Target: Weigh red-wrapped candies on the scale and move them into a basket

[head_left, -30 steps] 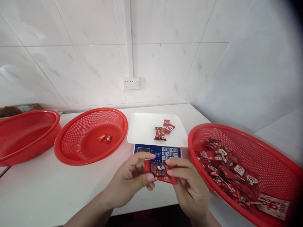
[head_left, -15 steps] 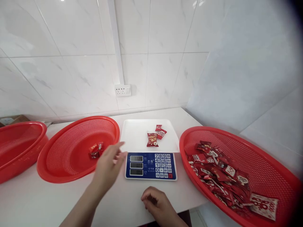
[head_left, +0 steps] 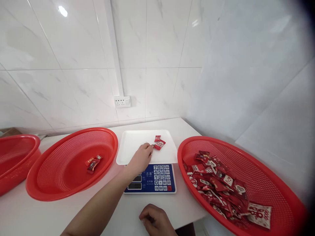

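My left hand (head_left: pixel 144 156) reaches over the white weighing tray (head_left: pixel 130 141), its fingers closed around a red snack packet (head_left: pixel 153 146). Only a small edge of that packet shows; my hand covers the rest. Just right of the fingertips lie two more red packets, a red-and-white one (head_left: pixel 159 144) and a smaller one (head_left: pixel 157 138). The blue scale panel (head_left: pixel 149 182) is partly behind my left wrist. My right hand (head_left: pixel 157 219) rests on the table in front of the scale, fingers curled in, nothing visible in them.
Left of the scale, a red basket (head_left: pixel 59 193) holds a few small packets (head_left: pixel 93 163). Another red basket (head_left: pixel 17 164) stands at the far left. On the right, a large red basket (head_left: pixel 268 170) contains a pile of red packets (head_left: pixel 219 186). A tiled wall is behind.
My left hand has moved right and forward from beside the left basket onto the weighing tray, closing over the larger packet. My right hand stays curled on the table. The view has shifted slightly.
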Tool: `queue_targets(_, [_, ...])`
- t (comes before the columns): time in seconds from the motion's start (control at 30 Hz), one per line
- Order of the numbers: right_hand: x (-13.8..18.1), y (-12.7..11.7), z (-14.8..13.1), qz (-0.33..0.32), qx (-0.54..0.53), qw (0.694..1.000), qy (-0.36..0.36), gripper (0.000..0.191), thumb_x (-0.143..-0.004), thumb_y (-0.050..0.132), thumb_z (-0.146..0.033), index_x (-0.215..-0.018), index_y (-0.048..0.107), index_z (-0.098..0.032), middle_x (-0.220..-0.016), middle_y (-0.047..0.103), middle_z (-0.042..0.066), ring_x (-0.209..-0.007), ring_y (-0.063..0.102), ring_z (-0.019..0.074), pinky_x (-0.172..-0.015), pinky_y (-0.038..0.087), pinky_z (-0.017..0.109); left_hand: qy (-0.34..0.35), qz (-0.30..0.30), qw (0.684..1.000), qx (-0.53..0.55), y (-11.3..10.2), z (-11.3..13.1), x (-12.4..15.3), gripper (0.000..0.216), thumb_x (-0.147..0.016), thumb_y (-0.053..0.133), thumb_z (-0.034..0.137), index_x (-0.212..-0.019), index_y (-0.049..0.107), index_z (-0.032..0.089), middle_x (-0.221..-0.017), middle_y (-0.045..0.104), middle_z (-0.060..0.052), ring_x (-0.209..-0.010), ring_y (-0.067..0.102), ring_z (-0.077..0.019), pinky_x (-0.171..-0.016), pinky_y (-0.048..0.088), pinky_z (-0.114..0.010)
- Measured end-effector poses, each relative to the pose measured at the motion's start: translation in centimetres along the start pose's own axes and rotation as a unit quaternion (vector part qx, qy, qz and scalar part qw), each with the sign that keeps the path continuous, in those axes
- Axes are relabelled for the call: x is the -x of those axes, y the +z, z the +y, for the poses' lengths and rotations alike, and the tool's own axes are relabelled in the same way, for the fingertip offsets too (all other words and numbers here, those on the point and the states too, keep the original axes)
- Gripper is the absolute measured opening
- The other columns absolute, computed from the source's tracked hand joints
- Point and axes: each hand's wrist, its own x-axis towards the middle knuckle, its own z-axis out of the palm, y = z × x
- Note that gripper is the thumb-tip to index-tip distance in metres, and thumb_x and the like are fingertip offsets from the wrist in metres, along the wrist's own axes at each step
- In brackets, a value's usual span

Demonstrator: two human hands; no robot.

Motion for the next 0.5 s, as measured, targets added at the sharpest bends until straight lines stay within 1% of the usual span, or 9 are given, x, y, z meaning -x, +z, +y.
queue_targets(0.07, [0.0, 0.0, -0.4, -0.014, -0.041, 0.999, 0.022, 0.017, -0.068, 0.053, -0.011, -0.076, 0.066, -0.017, -0.076, 0.065, 0.004, -0.065, 0.058, 0.015, -0.06, 0.044, 0.025, -0.032, 0.01, 0.998, 0.043, -1.0, 0.6, 1.1, 0.007, -0.081, 0.045, 0.015, -0.079, 0.046, 0.021, -0.087, 0.058, -0.003, -0.083, 0.057, -0.0194, -0.073, 0.047, -0.035])
queue_targets(0.13, [-0.1, -0.4, -1.3, -0.041, -0.125, 0.99, 0.048, 0.011, -0.073, 0.059, -0.021, -0.083, 0.062, -0.019, -0.077, 0.063, 0.003, -0.064, 0.055, 0.0134, -0.057, 0.043, 0.025, -0.054, -0.005, 0.994, 0.096, -2.2, 1.6, 2.9, 0.006, -0.084, 0.046, 0.022, -0.088, 0.041, 0.023, -0.08, 0.059, 0.0, -0.072, 0.057, -0.0153, -0.063, 0.047, -0.028])
queue_targets(0.2, [-0.4, -1.4, -2.7, -0.063, -0.233, 0.969, 0.045, 0.025, -0.076, 0.063, -0.04, -0.091, 0.054, -0.021, -0.081, 0.059, 0.002, -0.063, 0.053, 0.0124, -0.052, 0.041, 0.023, -0.066, -0.027, 0.98, 0.187, -3.4, 2.8, 5.1, 0.016, -0.085, 0.051, 0.029, -0.094, 0.038, 0.024, -0.079, 0.059, 0.003, -0.071, 0.058, -0.0126, -0.061, 0.047, -0.024])
queue_targets(0.23, [-0.5, -2.1, -3.6, -0.064, -0.278, 0.958, 0.024, 0.033, -0.076, 0.062, -0.049, -0.092, 0.051, -0.022, -0.084, 0.056, 0.002, -0.064, 0.054, 0.0125, -0.052, 0.041, 0.023, -0.073, -0.029, 0.964, 0.256, -3.8, 3.5, 6.2, 0.02, -0.084, 0.055, 0.03, -0.095, 0.039, 0.024, -0.08, 0.059, 0.003, -0.072, 0.057, -0.0116, -0.062, 0.046, -0.023])
queue_targets(0.3, [-1.0, -3.7, -5.7, -0.052, -0.319, 0.945, -0.047, 0.045, -0.076, 0.053, -0.065, -0.092, 0.049, -0.023, -0.084, 0.054, 0.002, -0.067, 0.055, 0.0143, -0.053, 0.043, 0.025, -0.079, -0.027, 0.924, 0.374, -4.4, 4.6, 8.1, 0.024, -0.081, 0.061, 0.03, -0.094, 0.041, 0.024, -0.082, 0.058, 0.003, -0.073, 0.057, -0.0104, -0.065, 0.045, -0.023])
queue_targets(0.37, [-1.6, -5.2, -7.9, -0.022, -0.294, 0.951, -0.094, 0.058, -0.075, 0.045, -0.073, -0.105, 0.047, -0.023, -0.084, 0.054, 0.003, -0.07, 0.054, 0.017, -0.054, 0.044, 0.027, -0.07, -0.024, 0.896, 0.438, -4.6, 5.3, 9.5, 0.025, -0.08, 0.064, 0.027, -0.094, 0.043, 0.023, -0.085, 0.059, 0.002, -0.075, 0.058, -0.0105, -0.068, 0.046, -0.024])
queue_targets(0.4, [-1.9, -5.9, -9.1, -0.001, -0.257, 0.961, -0.106, 0.058, -0.076, 0.044, -0.073, -0.105, 0.049, -0.023, -0.084, 0.053, 0.004, -0.073, 0.054, 0.0178, -0.057, 0.044, 0.028, -0.063, -0.024, 0.89, 0.452, -4.6, 5.6, 10.1, 0.024, -0.08, 0.064, 0.025, -0.094, 0.044, 0.023, -0.087, 0.06, 0.001, -0.076, 0.058, -0.011, -0.069, 0.046, -0.025])
queue_targets(0.43, [-2.2, -6.4, -10.1, 0.017, -0.209, 0.971, -0.114, 0.056, -0.077, 0.044, -0.072, -0.1, 0.051, -0.022, -0.083, 0.053, 0.003, -0.074, 0.052, 0.0179, -0.061, 0.044, 0.029, -0.057, -0.023, 0.887, 0.458, -4.7, 5.7, 10.5, 0.024, -0.08, 0.064, 0.024, -0.094, 0.045, 0.023, -0.088, 0.061, 0.001, -0.078, 0.059, -0.0114, -0.07, 0.046, -0.026])
queue_targets(0.5, [-2.7, -7.0, -12.0, 0.05, -0.117, 0.983, -0.134, 0.051, -0.078, 0.045, -0.07, -0.086, 0.053, -0.021, -0.075, 0.05, 0.001, -0.068, 0.047, 0.0158, -0.061, 0.041, 0.029, -0.056, -0.02, 0.886, 0.46, -4.9, 5.7, 11.0, 0.025, -0.079, 0.065, 0.021, -0.094, 0.046, 0.024, -0.089, 0.062, 0.001, -0.078, 0.058, -0.0109, -0.07, 0.045, -0.025])
